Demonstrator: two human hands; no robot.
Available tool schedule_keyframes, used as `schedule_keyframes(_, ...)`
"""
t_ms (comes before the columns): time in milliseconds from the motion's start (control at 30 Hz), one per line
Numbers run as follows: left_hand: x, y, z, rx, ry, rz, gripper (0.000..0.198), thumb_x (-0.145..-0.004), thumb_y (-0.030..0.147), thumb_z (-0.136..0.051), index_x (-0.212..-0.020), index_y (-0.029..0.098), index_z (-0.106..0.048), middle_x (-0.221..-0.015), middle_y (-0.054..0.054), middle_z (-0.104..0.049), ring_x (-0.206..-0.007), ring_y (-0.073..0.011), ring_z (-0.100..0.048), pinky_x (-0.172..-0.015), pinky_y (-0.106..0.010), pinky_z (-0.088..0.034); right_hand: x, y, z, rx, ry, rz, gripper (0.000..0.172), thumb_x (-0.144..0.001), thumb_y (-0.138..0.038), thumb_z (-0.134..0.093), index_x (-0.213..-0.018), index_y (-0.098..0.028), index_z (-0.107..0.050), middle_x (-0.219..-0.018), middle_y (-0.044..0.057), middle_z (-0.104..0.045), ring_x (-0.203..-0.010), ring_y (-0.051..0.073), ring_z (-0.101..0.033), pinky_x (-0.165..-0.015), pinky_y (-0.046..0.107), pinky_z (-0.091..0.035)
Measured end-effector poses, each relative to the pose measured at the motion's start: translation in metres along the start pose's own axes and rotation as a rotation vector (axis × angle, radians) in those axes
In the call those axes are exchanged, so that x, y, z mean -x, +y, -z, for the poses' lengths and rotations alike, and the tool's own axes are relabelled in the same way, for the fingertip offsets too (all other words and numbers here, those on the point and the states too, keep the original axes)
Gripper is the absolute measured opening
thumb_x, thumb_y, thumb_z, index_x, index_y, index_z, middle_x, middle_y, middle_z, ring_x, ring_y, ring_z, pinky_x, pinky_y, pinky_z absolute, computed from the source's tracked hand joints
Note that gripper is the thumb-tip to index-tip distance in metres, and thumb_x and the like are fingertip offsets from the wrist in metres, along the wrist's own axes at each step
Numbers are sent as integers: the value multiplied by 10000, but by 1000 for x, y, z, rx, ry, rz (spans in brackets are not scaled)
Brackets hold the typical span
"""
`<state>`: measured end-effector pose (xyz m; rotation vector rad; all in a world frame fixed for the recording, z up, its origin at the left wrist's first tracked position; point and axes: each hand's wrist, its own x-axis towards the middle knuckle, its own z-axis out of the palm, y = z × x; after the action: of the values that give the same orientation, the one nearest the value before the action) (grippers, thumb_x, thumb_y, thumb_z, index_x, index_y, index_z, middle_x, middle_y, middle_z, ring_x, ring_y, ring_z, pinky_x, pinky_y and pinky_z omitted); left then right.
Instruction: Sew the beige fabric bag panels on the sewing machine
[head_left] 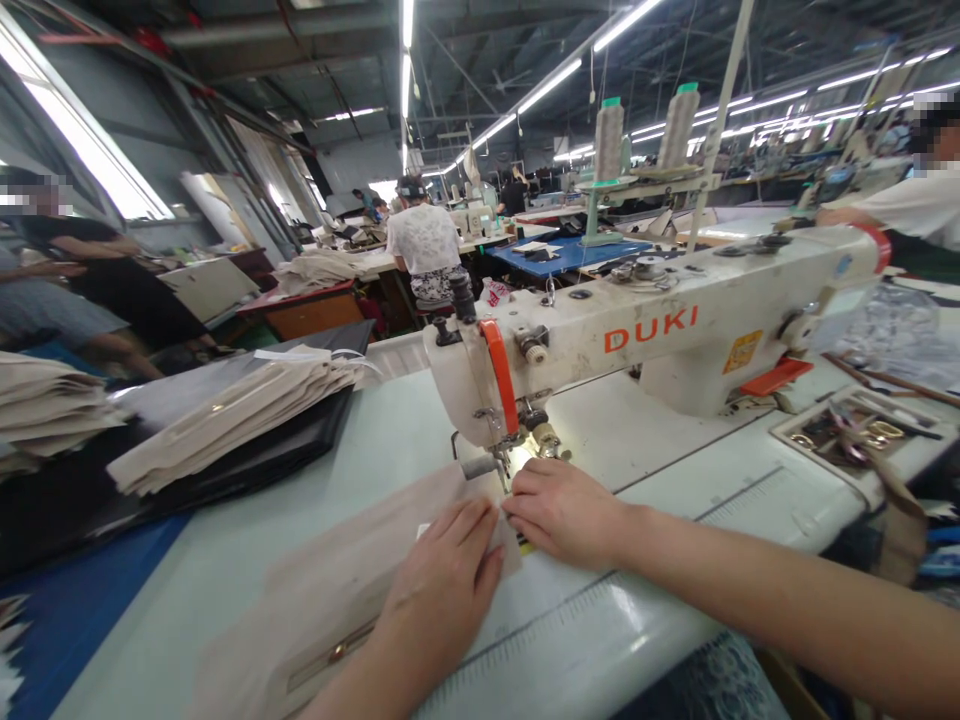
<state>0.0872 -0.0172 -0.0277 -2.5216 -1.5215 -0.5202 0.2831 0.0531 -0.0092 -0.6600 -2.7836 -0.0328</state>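
A piece of beige fabric [375, 545] lies on the sewing table, its far end at the needle area of the sewing machine [645, 330]. A zipper with a gold-coloured slider [339, 652] runs along its near part. My left hand [450, 565] rests on the fabric, fingers together and bent, their tips at its edge just in front of the presser foot. Touching the same edge from the right, my right hand [559, 510] has its fingers closed together at the lit needle area. The fabric under both sets of fingertips is hidden.
Stacked beige fabric pieces [247, 415] lie on black material at the left. A tray [847, 440] with metal rings and small tools is at the right. Thread cones [609, 140] stand behind the machine. Other people [424, 240] are farther back and at both sides.
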Motion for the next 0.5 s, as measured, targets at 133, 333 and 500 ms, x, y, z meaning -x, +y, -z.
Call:
schedule_keyframes(133,-8,3,-6,-4,-33,34,316,-932,241,-483,-1182,172,-663,-1214,-108,-698,-1123,-260,-639,-939,-430,-560,0,9,3,42,-15,24,204,-970,-213,-529,-895,-127,-699,-876,82,-671,-889,219,-578,-858,338,-455)
schedule_keyframes(333,-18,-3,-12,0,18,-16,313,-936,245,-485,-1179,163,-665,-1206,-114,-700,-1112,-261,-643,-929,-418,-563,-2,23,2,73,-38,81,212,-979,-214,-515,-899,-125,-690,-908,91,-677,-899,214,-578,-865,328,-448)
schedule_keyframes(500,-26,-7,-13,38,-5,3,315,-934,237,-484,-1186,153,-654,-1207,-123,-698,-1116,-278,-643,-923,-458,-562,-2,29,-5,72,11,51,204,-984,-201,-504,-934,-124,-686,-877,96,-657,-824,204,-560,-776,324,-438)
